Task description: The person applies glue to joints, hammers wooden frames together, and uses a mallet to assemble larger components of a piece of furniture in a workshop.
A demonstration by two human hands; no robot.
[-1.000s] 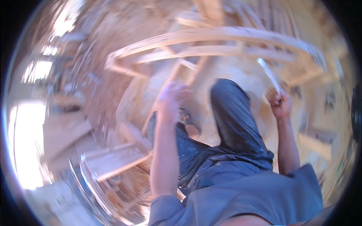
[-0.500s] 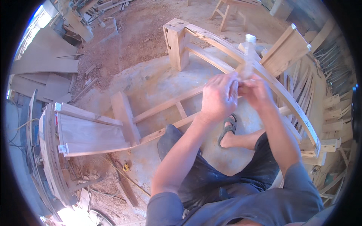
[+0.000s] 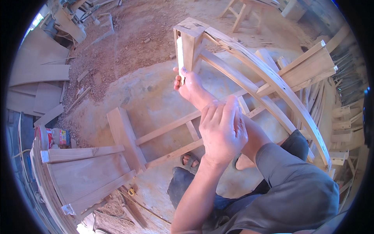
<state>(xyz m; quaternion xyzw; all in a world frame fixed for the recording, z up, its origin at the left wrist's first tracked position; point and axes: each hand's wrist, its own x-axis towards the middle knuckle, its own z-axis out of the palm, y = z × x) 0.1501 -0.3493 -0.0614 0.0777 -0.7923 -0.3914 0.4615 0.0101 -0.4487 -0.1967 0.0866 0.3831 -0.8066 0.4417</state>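
A curved wooden frame (image 3: 286, 91) with two long bent rails arches ahead of me. At its far left end is a squared wooden block (image 3: 191, 45). My right hand (image 3: 189, 84) reaches across to the left, its fingers closed around a narrow pale strip (image 3: 180, 54) that stands up along the block's left side. The strip's lower end is hidden in the grip, and its material is unclear. My left hand (image 3: 224, 126) is curled in front of my right forearm, knuckles up. Whatever it may hold is hidden.
A ladder-like wooden frame (image 3: 169, 132) with a panelled end (image 3: 93, 173) lies low to the left. Another panelled end (image 3: 307, 70) rises on the right. Curved boards (image 3: 37, 74) lean at far left; timber offcuts (image 3: 315, 103) lie right. A wooden stand (image 3: 243, 17) is at the back.
My hands were together near the curved rails with the pale strip upright. My right hand has carried it left to the block; my left hand has come lower and nearer. The view has shifted.
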